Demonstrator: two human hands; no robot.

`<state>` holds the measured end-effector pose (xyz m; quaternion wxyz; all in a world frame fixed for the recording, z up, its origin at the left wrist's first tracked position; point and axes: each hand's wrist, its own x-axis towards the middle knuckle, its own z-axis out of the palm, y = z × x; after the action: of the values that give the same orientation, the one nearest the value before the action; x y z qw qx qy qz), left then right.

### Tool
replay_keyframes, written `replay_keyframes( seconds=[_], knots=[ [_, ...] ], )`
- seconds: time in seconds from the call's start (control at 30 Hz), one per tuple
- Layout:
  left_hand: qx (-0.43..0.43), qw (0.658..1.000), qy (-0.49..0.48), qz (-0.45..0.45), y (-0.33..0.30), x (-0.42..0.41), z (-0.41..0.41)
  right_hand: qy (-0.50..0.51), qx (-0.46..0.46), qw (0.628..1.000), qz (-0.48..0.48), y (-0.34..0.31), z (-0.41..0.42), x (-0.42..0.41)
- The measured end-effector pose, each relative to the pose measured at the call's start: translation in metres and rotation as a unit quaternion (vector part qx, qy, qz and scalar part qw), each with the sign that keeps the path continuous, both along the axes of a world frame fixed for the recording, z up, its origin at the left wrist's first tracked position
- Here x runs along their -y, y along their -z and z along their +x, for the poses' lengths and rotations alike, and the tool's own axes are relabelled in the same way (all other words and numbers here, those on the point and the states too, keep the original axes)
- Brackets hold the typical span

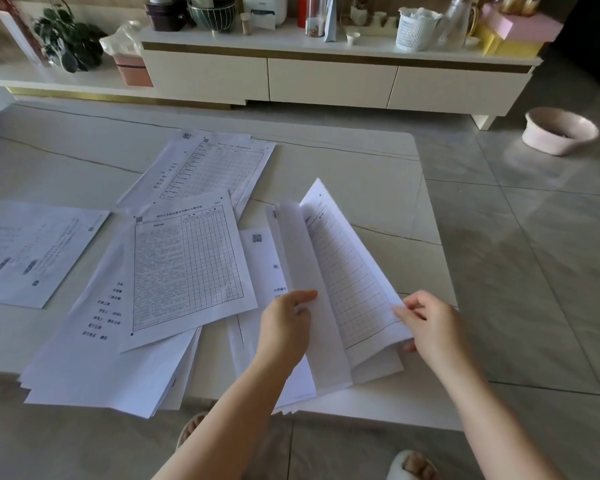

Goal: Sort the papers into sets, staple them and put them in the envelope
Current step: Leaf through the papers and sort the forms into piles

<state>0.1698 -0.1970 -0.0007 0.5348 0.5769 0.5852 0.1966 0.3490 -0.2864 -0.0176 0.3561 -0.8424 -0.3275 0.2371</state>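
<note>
A pale marbled desk [361,161] carries several groups of printed papers, and the checklist sheet [187,268], a page with a dense ruled table lying near the desk's middle, serves as the landmark here.

Just to the right of the checklist sheet, the person holds a bundle of papers [329,341] raised off the desk and fanned open. The left hand [284,327] grips the bundle's left leaves, with the thumb on top of a blank-backed page and the fingers curled behind it. The right hand [430,323] pinches the lower edge of a lined page [347,271], which tilts up and away to the right; its fingertips show both above and beneath the paper. Under the bundle, touching the checklist sheet's right edge, lies a flat page with a square code mark [257,244].

The checklist sheet rests on top of a thick loose stack [101,368] that spreads down and to the left of it and overhangs the desk's near edge. Beyond the checklist sheet, farther from the person, is another overlapping pile of table sheets [212,168]. Well to the left of it lies a separate page of text [35,251].

Far behind all this stands a low white cabinet [326,81], and a pink basin [560,131] sits on the tiled floor to the right.
</note>
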Motion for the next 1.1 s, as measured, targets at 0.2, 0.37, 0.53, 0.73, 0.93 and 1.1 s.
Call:
replay_keyframes(
  seconds=[0.2,0.37,0.53,0.73,0.93,1.1],
  knots=[
    [-0.04,0.996,0.025,0.081,-0.012,0.002,-0.004,0.128,-0.061,0.985,0.102,-0.009,0.025,0.008],
    [-0.067,0.985,0.065,0.145,-0.01,0.015,0.003,0.204,-0.165,0.944,0.202,-0.02,0.027,0.02],
    [-0.127,0.976,0.108,0.142,0.002,0.037,0.027,0.225,-0.238,0.903,0.277,-0.026,0.027,0.022],
    [-0.215,0.971,0.073,0.079,0.011,0.047,0.053,0.223,-0.275,0.884,0.303,-0.025,0.037,0.022],
    [-0.261,0.96,0.065,0.076,0.012,0.045,0.091,0.225,-0.296,0.881,0.294,-0.019,0.047,0.025],
    [-0.329,0.926,0.115,0.143,0.015,0.038,0.109,0.243,-0.287,0.876,0.303,-0.016,0.057,0.028]
  ],
)
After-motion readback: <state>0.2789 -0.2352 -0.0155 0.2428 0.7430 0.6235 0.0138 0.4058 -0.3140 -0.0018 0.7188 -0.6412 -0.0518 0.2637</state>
